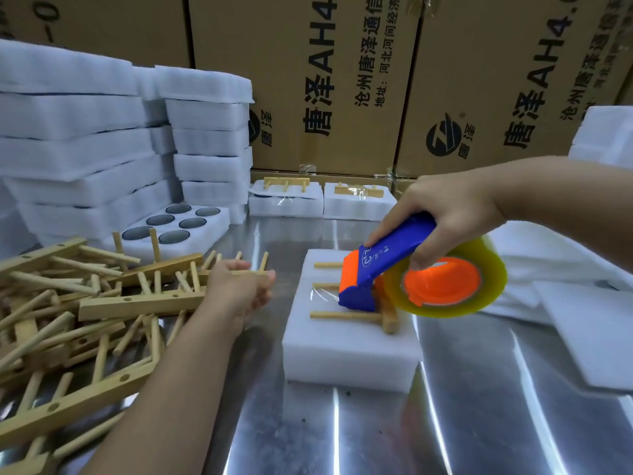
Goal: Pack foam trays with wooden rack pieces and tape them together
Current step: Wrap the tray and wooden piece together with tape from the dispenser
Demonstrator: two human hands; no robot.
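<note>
The right hand grips the blue and orange tape dispenser by its handle. Its nose presses down on the foam pack in the middle of the metal table. A wooden rack piece lies flat on top of the pack, with clear tape across its pegs. The left hand hovers near the pack, fingers loosely curled, holding nothing I can see.

That foam looks light and soft. I'd expect it to skid on the shiny table and dent under hard fingers, so a flat palm on top or a hold on its sides suits best. The rack piece is stiff, but its pegs are thin.

Over by the pile of rack pieces, an open foam tray has six round pockets, each with something dark in it. What the pack holds is hidden.
</note>
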